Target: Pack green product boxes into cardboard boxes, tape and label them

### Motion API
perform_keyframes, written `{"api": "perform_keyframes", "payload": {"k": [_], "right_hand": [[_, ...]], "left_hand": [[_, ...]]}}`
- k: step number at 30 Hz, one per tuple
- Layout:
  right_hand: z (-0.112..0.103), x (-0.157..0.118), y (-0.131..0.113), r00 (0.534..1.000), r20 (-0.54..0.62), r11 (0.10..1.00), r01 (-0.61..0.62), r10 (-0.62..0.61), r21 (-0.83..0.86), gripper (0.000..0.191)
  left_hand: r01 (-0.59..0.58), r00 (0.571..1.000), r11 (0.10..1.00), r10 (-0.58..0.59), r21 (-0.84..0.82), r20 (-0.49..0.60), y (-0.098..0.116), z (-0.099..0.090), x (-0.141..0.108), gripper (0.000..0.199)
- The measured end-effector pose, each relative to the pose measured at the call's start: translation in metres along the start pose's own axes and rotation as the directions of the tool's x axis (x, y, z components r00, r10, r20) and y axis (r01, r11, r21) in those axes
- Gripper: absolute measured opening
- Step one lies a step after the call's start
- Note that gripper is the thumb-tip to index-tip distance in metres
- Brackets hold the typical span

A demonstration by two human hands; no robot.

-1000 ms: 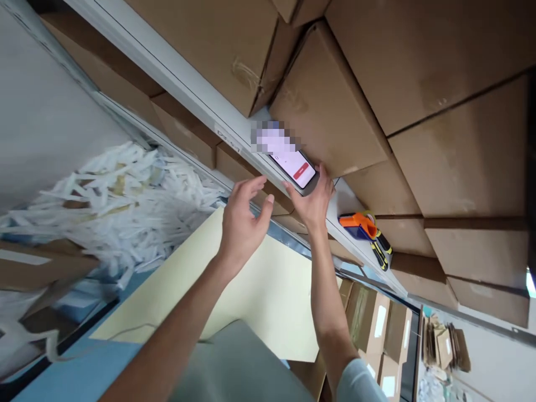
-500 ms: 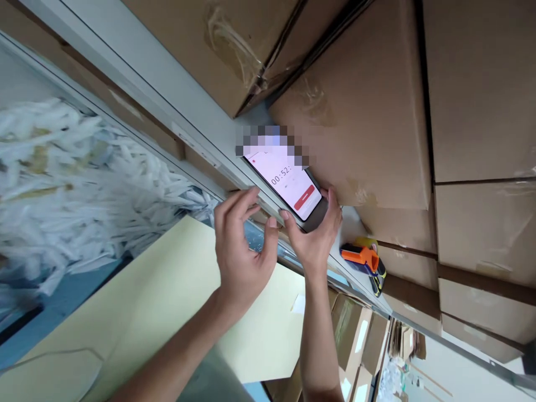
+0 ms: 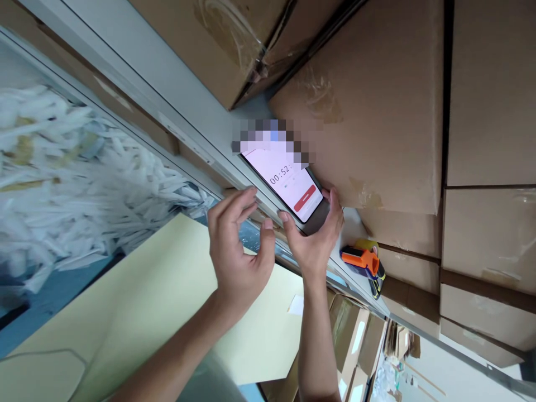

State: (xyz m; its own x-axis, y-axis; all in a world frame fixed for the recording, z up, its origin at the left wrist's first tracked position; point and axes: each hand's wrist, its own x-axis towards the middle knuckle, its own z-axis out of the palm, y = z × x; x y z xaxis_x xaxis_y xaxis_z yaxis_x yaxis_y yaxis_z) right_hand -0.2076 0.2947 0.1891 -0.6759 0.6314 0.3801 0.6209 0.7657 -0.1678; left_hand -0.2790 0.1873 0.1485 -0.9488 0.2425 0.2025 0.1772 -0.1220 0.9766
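A smartphone (image 3: 288, 184) with a lit screen leans on the pale metal shelf edge; its screen shows timer digits and a red button, and its upper end is blurred by pixel blocks. My right hand (image 3: 314, 240) is around the phone's lower end, thumb on the left side and fingers on the right. A dark grey patch shows between phone and palm. To the left, my left hand (image 3: 240, 251) hangs in the air with curved fingers and thumb apart, holding nothing. A pale yellow board (image 3: 138, 296) lies below my hands.
Cardboard boxes (image 3: 377, 111) fill the shelf (image 3: 184, 84) behind the phone. An orange and black tape dispenser (image 3: 362, 261) rests on the shelf right of my right hand. White shredded strips (image 3: 84, 184) are heaped at left. More boxes (image 3: 352, 335) stand lower right.
The view has shifted slightly, and the boxes at right sit a little farther right. My hands keep nearly the same pose around and beside the phone.
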Motion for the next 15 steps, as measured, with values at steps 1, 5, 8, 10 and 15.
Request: {"api": "perform_keyframes", "payload": {"k": [1,5,8,10,15], "right_hand": [[0.0003,-0.0002,0.0,1.0,-0.005,1.0,-0.001,0.001,0.007,0.104],[0.0022,-0.0008,0.001,1.0,0.002,1.0,-0.013,0.013,0.021,0.105],[0.0036,-0.0002,0.0026,1.0,0.01,0.999,-0.019,0.018,0.035,0.102],[0.0044,0.001,0.0038,1.0,0.008,0.999,-0.021,0.02,0.047,0.1],[0.0084,0.0045,0.007,1.0,0.008,0.998,-0.016,0.015,0.063,0.097]], "left_hand": [[-0.004,1.0,1.0,0.004,-0.003,-0.003,-0.0002,0.0005,-0.0002,0.053],[0.008,1.0,1.0,-0.008,-0.019,-0.015,0.0012,0.0022,-0.0005,0.053],[0.026,1.0,0.999,-0.026,-0.034,-0.007,0.0032,0.0025,-0.0015,0.053],[0.042,0.999,0.998,-0.041,-0.048,0.004,0.0038,0.0025,-0.0026,0.052],[0.084,0.996,0.991,-0.079,-0.109,0.046,-0.002,0.0032,-0.0027,0.055]]}}
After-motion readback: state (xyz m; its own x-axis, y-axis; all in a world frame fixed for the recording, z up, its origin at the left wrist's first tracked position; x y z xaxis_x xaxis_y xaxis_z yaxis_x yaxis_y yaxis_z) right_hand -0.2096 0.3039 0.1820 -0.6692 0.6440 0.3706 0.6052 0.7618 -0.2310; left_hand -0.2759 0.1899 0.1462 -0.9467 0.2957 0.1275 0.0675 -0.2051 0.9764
